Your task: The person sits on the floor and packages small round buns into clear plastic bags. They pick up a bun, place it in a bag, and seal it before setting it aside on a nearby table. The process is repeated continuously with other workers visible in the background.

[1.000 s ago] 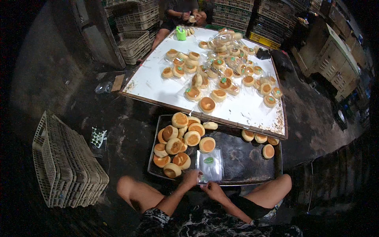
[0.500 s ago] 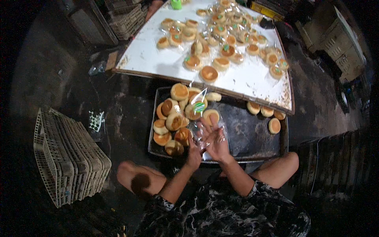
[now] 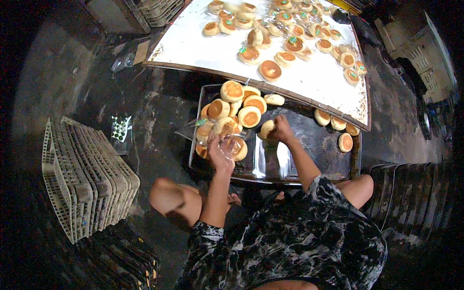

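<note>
Round flat buns point(image 3: 249, 116) with browned tops lie heaped in the left part of a dark metal tray point(image 3: 319, 154). At the heap's near side, my left hand point(image 3: 222, 153) grips a clear plastic bag point(image 3: 189, 129) with a green print. Its film spreads over some of the buns. To the right, above the middle of the tray, my right hand point(image 3: 282, 129) is closed on a single bun point(image 3: 267, 129), held tilted on its edge. My right fingers are partly hidden behind the back of the hand.
Beyond the tray stands a white table point(image 3: 193, 50) with many bagged buns point(image 3: 295, 44). Several plastic crates point(image 3: 92, 183) are stacked on the floor at left, near a sheet of green labels point(image 3: 121, 128). Stacked dark trays point(image 3: 406, 193) stand at right.
My hands, close together over the tray before, are now apart. The left has moved left with the bag. The right has moved up and right and taken hold of a bun.
</note>
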Demonstrator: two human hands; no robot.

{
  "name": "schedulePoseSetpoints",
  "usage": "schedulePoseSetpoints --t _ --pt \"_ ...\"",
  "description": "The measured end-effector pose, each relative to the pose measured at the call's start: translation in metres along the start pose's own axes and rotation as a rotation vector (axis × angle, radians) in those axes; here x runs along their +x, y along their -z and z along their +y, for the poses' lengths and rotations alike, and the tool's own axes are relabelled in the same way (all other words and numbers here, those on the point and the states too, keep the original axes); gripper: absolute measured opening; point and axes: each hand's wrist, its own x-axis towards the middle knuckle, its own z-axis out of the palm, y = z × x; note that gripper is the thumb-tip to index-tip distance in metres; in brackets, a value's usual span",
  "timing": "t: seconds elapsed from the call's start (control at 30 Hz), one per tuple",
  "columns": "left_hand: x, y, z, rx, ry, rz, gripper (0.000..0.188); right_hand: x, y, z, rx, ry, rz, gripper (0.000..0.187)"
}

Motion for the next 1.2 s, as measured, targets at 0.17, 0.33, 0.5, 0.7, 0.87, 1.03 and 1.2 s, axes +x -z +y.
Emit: schedulePoseSetpoints --t 0.17,0.33,0.5,0.7,0.87,1.03,1.2 --pt "0.021 0.011 -0.003 -0.181 0.045 -0.063 0.055 -0.068 0.022 -0.043 0.632 -0.265 0.262 0.053" --pt "-0.006 0.012 -0.052 -0.053 0.195 -0.466 0.059 -0.069 0.044 -0.152 0.6 -0.218 0.524 0.073" --pt "-0.047 -0.021 -0.044 0.191 0.255 -0.234 0.042 -0.082 0.03 -0.169 0.802 -0.351 0.506 0.081" --pt "-0.048 -0.016 -0.042 0.35 0.406 -0.24 0.048 -0.099 0.015 -0.146 0.787 -0.15 0.154 0.045" --pt "-0.052 0.064 -0.121 2.021 -0.035 -1.221 0.074 -0.031 0.097 -0.111 0.095 -0.046 0.253 0.01" --pt "-0.019 0.133 -0.169 2.407 -0.464 -1.309 0.029 -0.02 0.126 -0.143 0.374 0.054 0.572 0.011" --pt "-0.029 0.067 -0.09 2.232 -0.191 -1.024 0.019 -0.156 0.033 -0.093 0.502 -0.141 -0.223 0.03"
